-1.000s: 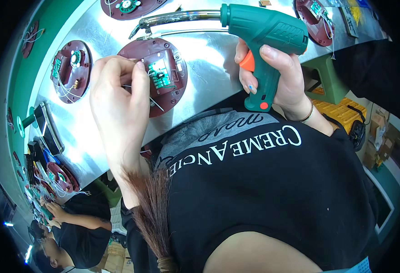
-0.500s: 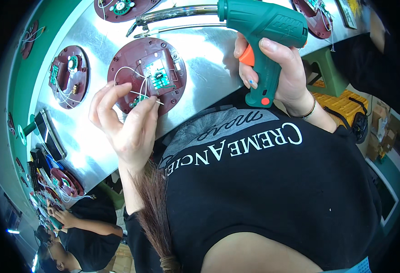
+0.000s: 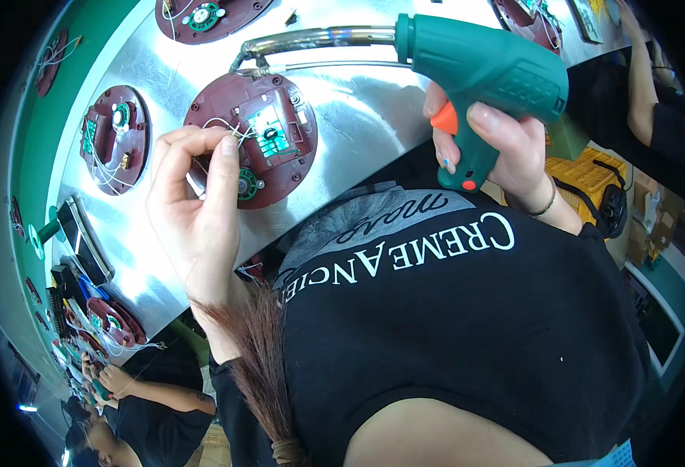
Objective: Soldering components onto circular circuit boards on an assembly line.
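Note:
A maroon round housing [image 3: 296, 173] lies on the metal bench with its inner side up. It carries a green circuit board [image 3: 269, 131] and a green-rimmed speaker [image 3: 247, 184]. My left hand [image 3: 194, 191] pinches a thin white wire [image 3: 216, 121] between thumb and forefinger, over the housing's left part. My right hand [image 3: 514, 144] grips the handle of a green soldering gun [image 3: 479, 66] with an orange trigger. Its long metal nozzle points left, and the bent tip is over the far rim of the housing; whether it touches is unclear.
Similar maroon housings lie to the left [image 3: 136, 140], at the far edge [image 3: 226, 23] and at the far right [image 3: 518, 27]. A green spool [image 3: 37, 240] stands on the left by a dark tray [image 3: 86, 237]. Co-workers sit at lower left [image 3: 163, 405] and far right [image 3: 642, 93].
The soldering gun has moved right and slightly nearer, its tip now at the housing's far rim. My left hand has shifted left and up with the wire, uncovering the speaker.

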